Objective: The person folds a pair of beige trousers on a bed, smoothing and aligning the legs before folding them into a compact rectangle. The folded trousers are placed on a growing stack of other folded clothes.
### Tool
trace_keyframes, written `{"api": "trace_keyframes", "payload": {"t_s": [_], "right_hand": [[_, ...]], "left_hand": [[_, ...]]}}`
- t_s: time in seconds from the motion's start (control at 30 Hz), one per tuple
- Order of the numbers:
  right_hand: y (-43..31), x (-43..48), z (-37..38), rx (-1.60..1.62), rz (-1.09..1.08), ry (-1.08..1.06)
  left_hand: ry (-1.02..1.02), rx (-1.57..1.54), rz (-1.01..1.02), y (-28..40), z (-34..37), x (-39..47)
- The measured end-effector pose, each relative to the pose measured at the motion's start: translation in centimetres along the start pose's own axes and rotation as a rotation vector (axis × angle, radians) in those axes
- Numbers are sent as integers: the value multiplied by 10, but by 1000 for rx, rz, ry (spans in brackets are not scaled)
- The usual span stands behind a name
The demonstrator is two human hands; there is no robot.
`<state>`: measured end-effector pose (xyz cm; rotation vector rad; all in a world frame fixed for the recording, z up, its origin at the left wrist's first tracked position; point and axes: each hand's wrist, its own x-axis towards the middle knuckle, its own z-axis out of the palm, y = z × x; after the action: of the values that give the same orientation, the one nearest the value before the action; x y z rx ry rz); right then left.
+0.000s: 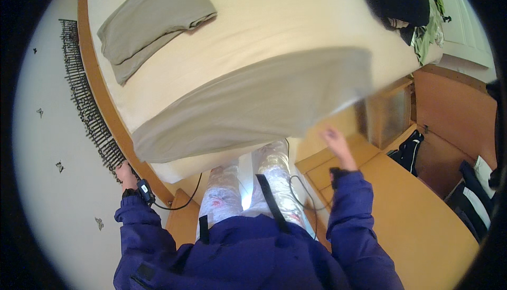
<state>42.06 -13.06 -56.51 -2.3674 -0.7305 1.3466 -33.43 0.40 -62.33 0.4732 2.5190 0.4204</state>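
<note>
A grey-beige cloth [237, 103] spreads across the near side of the bed, its right end blurred and raised. My right hand [336, 141] is just below that end, blurred; whether it touches the fabric I cannot tell. At the lower left, my left hand [126, 173] is by the wooden bed edge [103, 111] and the end of a dark slatted decoration [85, 100]. Its fingers are partly hidden. Farther back on the bed lies a folded grey-beige cloth [158, 20]. The pale sheet [277, 16] shows between the two cloths.
Dark and green clothes [400, 0] are heaped at the bed's far right. To the right, a wooden cabinet [420, 203] has an open compartment [447, 159] with dark and white clothes. Cables [184, 205] run from both wrists near my legs. Butterfly decorations [59, 166] dot the wall.
</note>
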Motion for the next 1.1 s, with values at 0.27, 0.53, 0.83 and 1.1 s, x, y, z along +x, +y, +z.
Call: {"api": "trace_keyframes", "payload": {"t_s": [0.27,0.53,0.83,1.1], "right_hand": [[-55,109,-133,-17,-183,575],[-82,197,-142,-1,-373,611],[-98,140,-144,-158,-833,463],[-96,142,-144,-67,-776,379]], "left_hand": [[25,294,1192,163,91,-187],[-446,281,1439,260,227,-388],[-376,419,1426,277,288,-445],[-442,511,1387,279,292,-442]]}}
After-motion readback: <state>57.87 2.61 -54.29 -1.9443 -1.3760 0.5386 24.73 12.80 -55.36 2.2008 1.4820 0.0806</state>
